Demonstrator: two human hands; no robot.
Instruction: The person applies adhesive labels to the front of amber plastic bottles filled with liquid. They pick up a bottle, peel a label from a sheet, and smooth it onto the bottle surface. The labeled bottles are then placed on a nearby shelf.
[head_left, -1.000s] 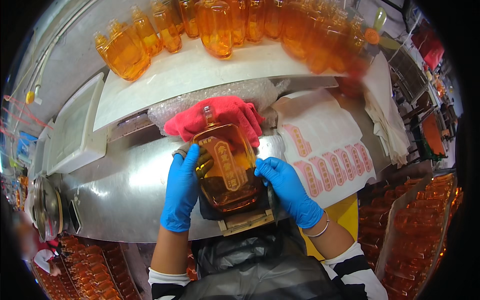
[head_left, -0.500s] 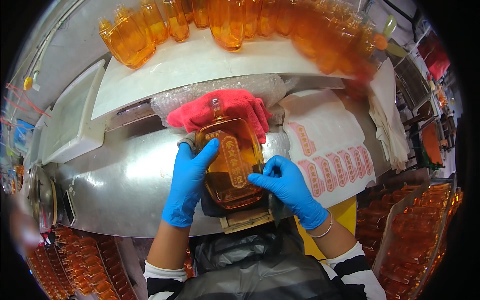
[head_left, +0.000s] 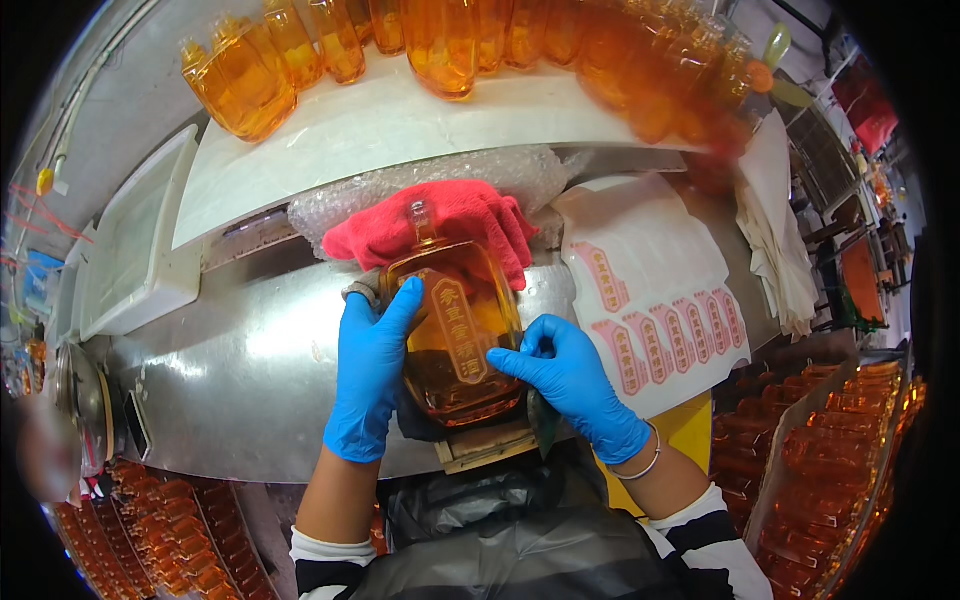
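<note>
Both gloved hands, left hand (head_left: 372,380) and right hand (head_left: 570,385), lay flat, uncurled, pressing the amber bottle (head_left: 455,335); red cloth (head_left: 430,225) at twelve o'clock.

Both forearms reach up from below — left hand (head_left: 368,385) flat, fingers extended; right hand (head_left: 572,380) with fingers pinched together.

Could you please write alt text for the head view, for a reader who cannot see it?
Two blue-gloved hands press a label onto a flat amber bottle lying on a steel bench: left hand on its left side, right hand at its right edge. A red cloth lies under the bottle's neck, a label sheet to the right, more amber bottles behind.
</note>
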